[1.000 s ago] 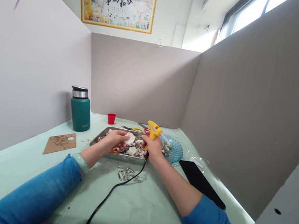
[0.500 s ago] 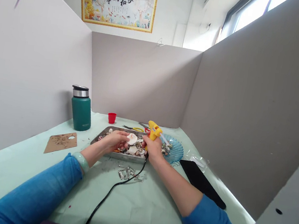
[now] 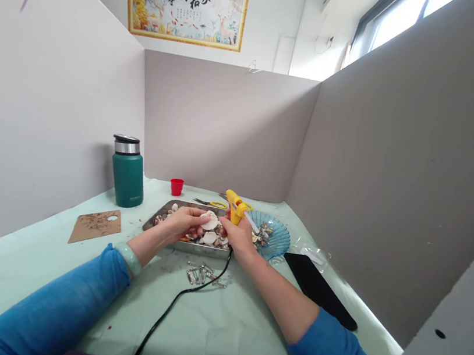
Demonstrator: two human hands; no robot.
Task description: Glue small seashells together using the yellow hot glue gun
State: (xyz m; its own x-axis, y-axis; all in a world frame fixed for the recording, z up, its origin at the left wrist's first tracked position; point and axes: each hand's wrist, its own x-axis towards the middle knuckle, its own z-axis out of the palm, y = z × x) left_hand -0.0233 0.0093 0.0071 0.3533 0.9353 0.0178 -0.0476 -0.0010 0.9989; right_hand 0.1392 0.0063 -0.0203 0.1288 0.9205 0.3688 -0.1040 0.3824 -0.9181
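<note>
Pinched in my left hand (image 3: 187,223) is a white seashell (image 3: 210,221), held above a metal tray (image 3: 196,249) of mixed shells. My right hand (image 3: 239,235) is wrapped round a yellow hot glue gun (image 3: 237,208), just right of the shell. A pale glue stick (image 3: 251,221) sticks out of the gun's back toward the right. The gun's nozzle is hidden, so I cannot tell whether it touches the shell. From under my right hand a black cord (image 3: 178,295) runs down to the table's front edge.
Metal clips (image 3: 201,275) lie in front of the tray. A blue glass dish (image 3: 278,242) with small pieces stands right, near a black strip (image 3: 318,289). To the left are a green bottle (image 3: 127,180) and brown card (image 3: 95,227). A red cup (image 3: 176,187) and pliers (image 3: 211,203) sit behind.
The glue gun in my right hand has shifted left and tilted, coming closer to the shell. My left hand stays almost in place with the shell.
</note>
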